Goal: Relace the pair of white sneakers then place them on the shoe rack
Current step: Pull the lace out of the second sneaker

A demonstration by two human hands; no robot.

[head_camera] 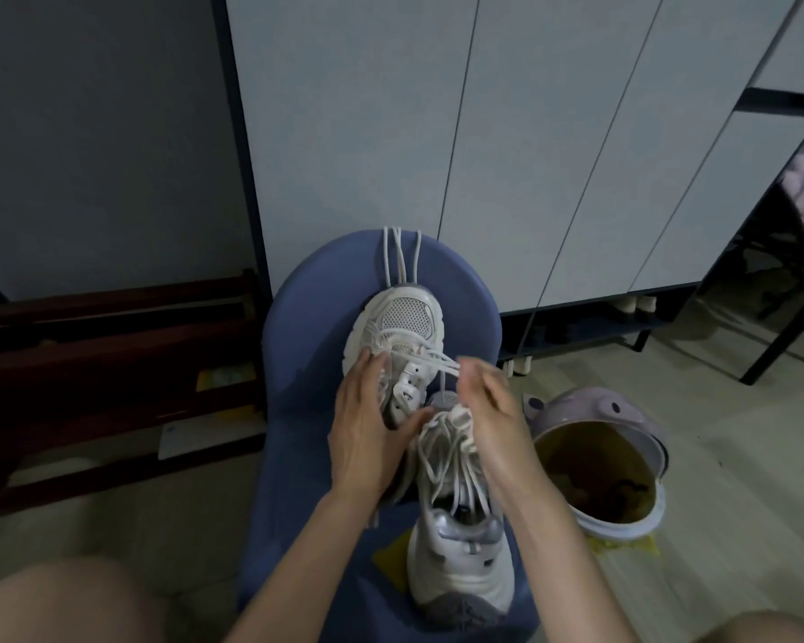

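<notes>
Two white sneakers lie on a blue padded seat (298, 364). The far sneaker (402, 317) points its mesh toe away from me, and loose lace ends (400, 257) trail over the seat's far edge. The near sneaker (460, 559) lies heel toward me with its laces loosely bunched. My left hand (367, 424) grips the side of the far sneaker, thumb near its tongue. My right hand (488, 410) pinches a lace strand (437, 359) that runs across the far sneaker's eyelets.
A dark wooden shoe rack (112, 355) stands low at the left. White cabinet doors (483, 132) rise behind the seat. A lilac bin (595, 457) with rubbish sits on the floor at the right. A dark-framed table (785, 294) stands at far right. My knees show at the bottom corners.
</notes>
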